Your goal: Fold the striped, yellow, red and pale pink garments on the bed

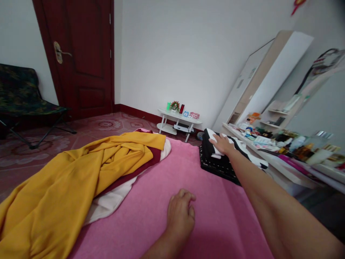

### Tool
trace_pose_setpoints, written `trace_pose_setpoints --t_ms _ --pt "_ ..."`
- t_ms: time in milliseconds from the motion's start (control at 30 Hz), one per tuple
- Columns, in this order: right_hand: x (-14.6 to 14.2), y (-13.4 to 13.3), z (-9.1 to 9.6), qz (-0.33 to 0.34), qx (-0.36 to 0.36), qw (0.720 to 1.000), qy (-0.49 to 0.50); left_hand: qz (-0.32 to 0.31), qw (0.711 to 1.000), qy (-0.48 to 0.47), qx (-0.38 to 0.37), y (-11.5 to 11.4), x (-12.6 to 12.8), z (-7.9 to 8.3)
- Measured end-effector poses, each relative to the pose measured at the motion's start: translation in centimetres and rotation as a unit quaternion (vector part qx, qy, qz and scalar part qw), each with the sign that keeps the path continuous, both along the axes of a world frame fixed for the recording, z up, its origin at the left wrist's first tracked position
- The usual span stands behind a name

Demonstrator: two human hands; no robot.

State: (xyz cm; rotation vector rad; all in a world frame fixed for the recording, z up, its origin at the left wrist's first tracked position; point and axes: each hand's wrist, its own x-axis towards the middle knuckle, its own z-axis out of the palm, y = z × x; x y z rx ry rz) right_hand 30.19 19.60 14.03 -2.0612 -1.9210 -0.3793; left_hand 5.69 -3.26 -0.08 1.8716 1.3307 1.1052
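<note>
My left hand (181, 210) is over the pink bed cover (172, 172), its fingers loosely bent with a gap between thumb and forefinger, holding nothing. Farther off to the right, my right hand (223, 144) lies flat, fingers spread, on a folded black-and-white garment (212, 138). That garment tops a stack with a black patterned cloth (215, 169) at the bottom. On the left side of the bed spreads a crumpled yellow garment (75, 176). Dark red cloth (129, 174) and white cloth (110, 203) show beneath it.
A cluttered white dressing table (285, 163) runs along the right. Beyond the bed stands a low white table (178, 116) with small items. A folding chair (24, 97) is at the left, near the closed dark red door (81, 54).
</note>
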Motion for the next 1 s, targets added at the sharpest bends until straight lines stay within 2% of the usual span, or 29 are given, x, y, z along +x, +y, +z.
trace_pose_setpoints --t_ms 67,167,200,267,333,400,500,600,700,767,867,1000 --pt "-0.1 -1.3 -0.2 -0.013 0.005 1.000 0.011 0.002 1.000 0.002 0.003 0.0 0.0 0.0" --pt "-1.0 -3.2 -0.1 -0.020 -0.025 0.998 0.059 0.001 1.000 0.007 0.004 0.0 -0.1 0.1" --pt "-1.6 -4.1 -0.1 -0.012 -0.012 0.997 0.077 0.001 1.000 0.006 0.006 0.1 -0.1 0.0" --pt "-3.6 -6.3 -0.6 0.036 0.054 0.992 0.112 0.006 1.000 -0.006 0.008 0.4 0.0 -0.1" --pt "-6.2 -9.4 -2.0 0.120 0.111 0.974 0.156 0.025 0.999 -0.043 0.004 0.8 0.0 -0.4" --pt "-9.1 -13.3 -4.3 0.192 0.098 0.950 0.225 0.054 0.993 -0.106 0.000 1.3 0.0 -0.6" --pt "-12.8 -18.9 -8.6 0.184 0.052 0.893 0.408 0.086 0.975 -0.203 0.000 2.0 -0.3 -1.0" --pt "-14.8 -22.6 -12.0 0.136 0.026 0.808 0.573 0.095 0.965 -0.245 0.006 2.5 -0.6 -1.4" --pt "-15.3 -24.5 -13.9 0.097 0.010 0.714 0.694 0.088 0.964 -0.249 0.012 2.6 -0.8 -1.7" --pt "-15.3 -25.3 -14.5 0.096 0.021 0.679 0.727 0.084 0.964 -0.252 0.012 2.6 -0.9 -2.0" --pt "-15.2 -26.2 -15.0 0.120 0.044 0.680 0.722 0.059 0.971 -0.231 0.006 2.6 -1.2 -2.2" --pt "-15.3 -26.7 -15.1 0.149 0.036 0.691 0.707 -0.001 0.984 -0.181 0.004 2.0 -1.4 -2.1"
